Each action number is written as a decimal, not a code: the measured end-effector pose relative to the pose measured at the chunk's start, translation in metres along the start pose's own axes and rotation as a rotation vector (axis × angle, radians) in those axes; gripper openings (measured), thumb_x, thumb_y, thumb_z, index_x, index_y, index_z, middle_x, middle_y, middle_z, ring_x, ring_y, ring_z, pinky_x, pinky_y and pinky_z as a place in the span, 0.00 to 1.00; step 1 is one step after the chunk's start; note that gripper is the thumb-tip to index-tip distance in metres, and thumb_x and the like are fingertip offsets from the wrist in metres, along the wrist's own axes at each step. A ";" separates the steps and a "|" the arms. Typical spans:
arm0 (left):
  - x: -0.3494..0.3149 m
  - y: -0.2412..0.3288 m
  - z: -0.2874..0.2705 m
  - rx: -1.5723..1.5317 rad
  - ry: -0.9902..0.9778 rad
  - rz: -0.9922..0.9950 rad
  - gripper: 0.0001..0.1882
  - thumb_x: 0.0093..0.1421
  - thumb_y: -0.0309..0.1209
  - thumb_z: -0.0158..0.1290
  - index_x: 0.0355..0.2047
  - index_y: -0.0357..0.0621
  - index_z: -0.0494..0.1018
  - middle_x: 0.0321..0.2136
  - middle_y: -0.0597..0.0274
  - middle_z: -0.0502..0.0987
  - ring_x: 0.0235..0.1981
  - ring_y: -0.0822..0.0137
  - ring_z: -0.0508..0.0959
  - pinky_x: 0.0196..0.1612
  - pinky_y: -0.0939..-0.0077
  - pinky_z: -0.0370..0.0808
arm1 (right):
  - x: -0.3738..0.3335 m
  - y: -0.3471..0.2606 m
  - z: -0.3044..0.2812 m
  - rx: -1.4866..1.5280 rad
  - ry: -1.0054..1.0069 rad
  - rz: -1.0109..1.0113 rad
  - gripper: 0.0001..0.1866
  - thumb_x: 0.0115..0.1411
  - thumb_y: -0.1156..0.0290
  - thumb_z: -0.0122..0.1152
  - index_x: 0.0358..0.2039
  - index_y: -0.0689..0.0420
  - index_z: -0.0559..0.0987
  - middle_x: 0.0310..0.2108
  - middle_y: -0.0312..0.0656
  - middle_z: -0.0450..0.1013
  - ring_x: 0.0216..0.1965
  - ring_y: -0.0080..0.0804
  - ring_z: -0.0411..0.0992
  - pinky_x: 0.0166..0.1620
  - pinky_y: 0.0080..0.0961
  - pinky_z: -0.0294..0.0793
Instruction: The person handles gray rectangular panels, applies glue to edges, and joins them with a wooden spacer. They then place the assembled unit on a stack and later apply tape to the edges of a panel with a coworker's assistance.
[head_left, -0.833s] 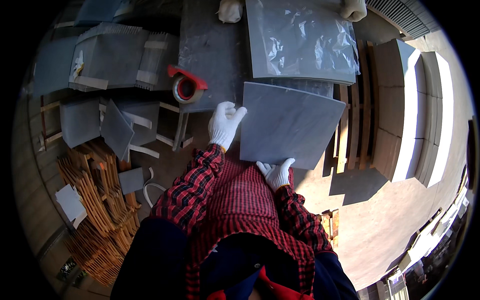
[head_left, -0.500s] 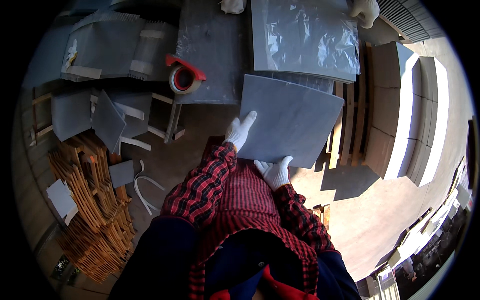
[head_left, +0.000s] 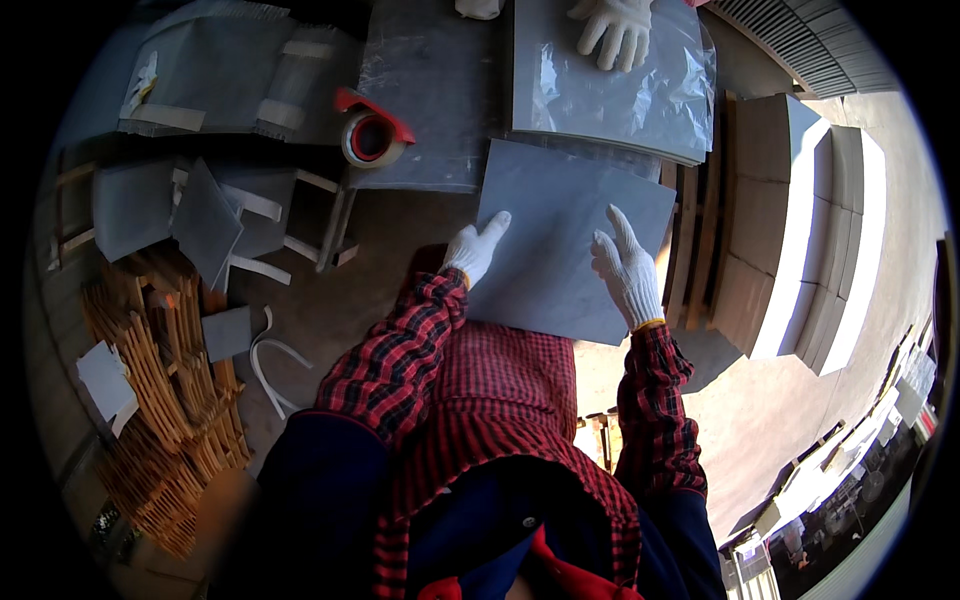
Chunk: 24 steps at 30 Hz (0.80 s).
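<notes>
In front of my waist is a thin, square grey panel (head_left: 555,255), one face turned up. My left hand (head_left: 478,248), in a white knit glove, grips its left edge, thumb lying on top and fingers beneath. My right hand (head_left: 628,270), gloved alike, is over the panel's right part with fingers apart; whether the fingertips touch the surface I cannot tell. Just beyond, a stack of larger grey sheets (head_left: 590,105) shows shiny plastic film on top.
Another person's gloved hand (head_left: 613,30) is over the stack. A red tape dispenser (head_left: 375,135) sits on the grey-topped table (head_left: 430,90). Wooden slats (head_left: 165,380) are piled at left, near loose white strips (head_left: 268,365). Stacked pale blocks (head_left: 765,220) stand at right.
My right hand has left the panel's near edge and moved up over its right side. The other person's gloved hand has come in over the stack. My left hand keeps its grip.
</notes>
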<state>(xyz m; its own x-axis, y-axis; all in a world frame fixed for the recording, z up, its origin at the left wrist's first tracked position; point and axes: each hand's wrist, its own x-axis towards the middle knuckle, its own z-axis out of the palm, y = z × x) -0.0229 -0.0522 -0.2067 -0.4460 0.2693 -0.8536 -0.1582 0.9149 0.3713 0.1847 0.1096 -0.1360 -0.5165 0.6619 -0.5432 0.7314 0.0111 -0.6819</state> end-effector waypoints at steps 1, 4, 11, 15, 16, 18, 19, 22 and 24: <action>0.001 -0.001 0.001 0.007 0.010 -0.004 0.57 0.57 0.75 0.51 0.55 0.20 0.71 0.52 0.32 0.77 0.57 0.45 0.76 0.61 0.59 0.69 | 0.017 -0.005 0.001 -0.153 0.037 -0.085 0.33 0.70 0.53 0.54 0.71 0.52 0.62 0.33 0.51 0.81 0.31 0.47 0.81 0.38 0.39 0.79; -0.005 0.006 -0.006 0.001 -0.053 -0.008 0.58 0.57 0.75 0.50 0.57 0.20 0.70 0.55 0.31 0.75 0.59 0.45 0.75 0.63 0.60 0.68 | 0.052 -0.033 0.008 -0.500 0.042 -0.186 0.34 0.68 0.59 0.53 0.73 0.49 0.58 0.32 0.54 0.82 0.33 0.56 0.81 0.38 0.47 0.79; -0.012 0.009 -0.008 0.029 -0.047 -0.003 0.59 0.57 0.76 0.49 0.58 0.19 0.70 0.56 0.30 0.75 0.60 0.44 0.74 0.64 0.59 0.67 | 0.081 -0.048 0.020 -0.841 -0.052 -0.175 0.33 0.69 0.59 0.53 0.73 0.44 0.58 0.35 0.51 0.83 0.34 0.52 0.82 0.36 0.50 0.79; -0.014 0.012 -0.009 0.011 -0.041 -0.001 0.56 0.58 0.74 0.48 0.57 0.22 0.71 0.55 0.29 0.75 0.60 0.42 0.74 0.63 0.58 0.68 | 0.083 -0.039 0.004 -0.835 -0.058 -0.155 0.31 0.69 0.59 0.52 0.72 0.43 0.61 0.35 0.52 0.83 0.35 0.54 0.82 0.37 0.51 0.79; -0.015 0.013 -0.010 0.012 -0.034 0.007 0.54 0.59 0.73 0.48 0.57 0.23 0.72 0.55 0.29 0.76 0.60 0.41 0.75 0.63 0.58 0.68 | 0.085 -0.038 0.003 -0.828 -0.044 -0.150 0.31 0.69 0.59 0.52 0.72 0.42 0.61 0.35 0.52 0.83 0.35 0.54 0.82 0.37 0.51 0.79; -0.016 0.014 -0.009 0.031 -0.022 -0.007 0.54 0.59 0.72 0.48 0.57 0.23 0.72 0.55 0.30 0.76 0.59 0.41 0.75 0.63 0.58 0.68 | 0.086 -0.037 0.007 -0.804 -0.023 -0.136 0.30 0.69 0.59 0.52 0.71 0.41 0.62 0.35 0.52 0.83 0.36 0.54 0.82 0.38 0.51 0.79; -0.017 0.014 -0.009 0.042 -0.016 -0.013 0.54 0.59 0.72 0.48 0.57 0.24 0.72 0.54 0.30 0.76 0.59 0.41 0.75 0.63 0.58 0.69 | 0.087 -0.039 0.011 -0.791 -0.027 -0.145 0.30 0.69 0.59 0.52 0.71 0.41 0.63 0.35 0.52 0.82 0.36 0.54 0.82 0.38 0.51 0.79; -0.015 0.014 -0.012 0.023 -0.039 0.001 0.54 0.59 0.72 0.48 0.57 0.24 0.73 0.55 0.31 0.76 0.59 0.42 0.76 0.63 0.58 0.69 | 0.086 -0.047 0.016 -0.769 -0.039 -0.161 0.29 0.69 0.59 0.52 0.70 0.40 0.63 0.35 0.52 0.82 0.36 0.54 0.82 0.39 0.51 0.79; -0.017 0.018 -0.014 0.037 -0.016 -0.007 0.53 0.59 0.72 0.49 0.56 0.24 0.73 0.54 0.31 0.77 0.59 0.42 0.76 0.63 0.58 0.69 | 0.088 -0.050 0.009 -0.776 -0.048 -0.175 0.29 0.69 0.59 0.51 0.70 0.40 0.64 0.36 0.53 0.82 0.37 0.54 0.82 0.40 0.51 0.79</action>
<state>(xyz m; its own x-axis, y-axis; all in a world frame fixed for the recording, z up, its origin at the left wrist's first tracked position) -0.0304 -0.0449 -0.1803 -0.4305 0.2675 -0.8620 -0.1288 0.9271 0.3521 0.0983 0.1608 -0.1540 -0.6583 0.5695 -0.4921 0.7301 0.6423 -0.2333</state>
